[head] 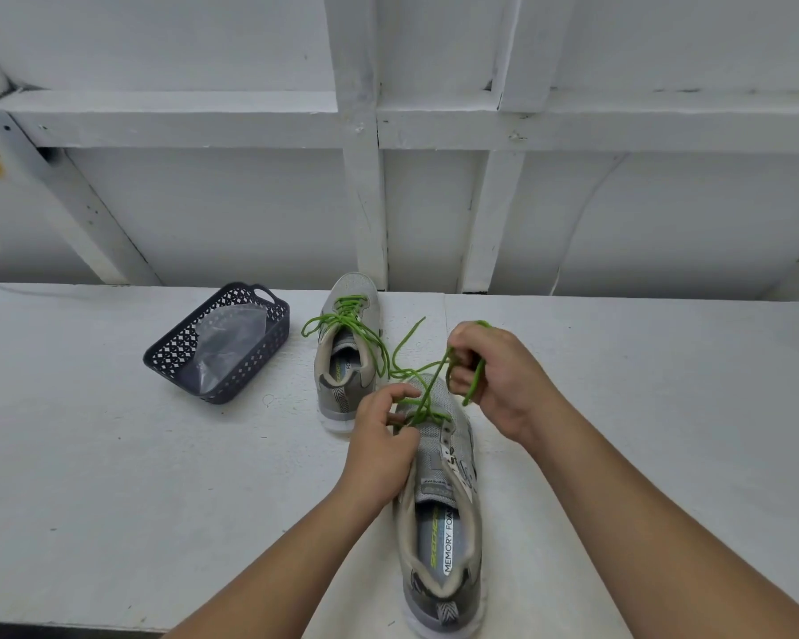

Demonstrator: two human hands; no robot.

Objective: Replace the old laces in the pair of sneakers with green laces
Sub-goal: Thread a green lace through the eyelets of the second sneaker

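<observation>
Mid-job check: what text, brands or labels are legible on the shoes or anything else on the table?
"MEMORY FOAM": white strip on the near grey sneaker's insole.
"SKECHERS": green print beside it, blurred, probable.
"FO...": far grey sneaker's insole, rest hidden.
Near sneaker's tongue label: unreadable.

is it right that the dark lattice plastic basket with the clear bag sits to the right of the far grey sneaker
Not quite. The head view shows the dark lattice plastic basket, clear plastic bag inside, sitting to the left of the far grey sneaker, not the right.
</observation>
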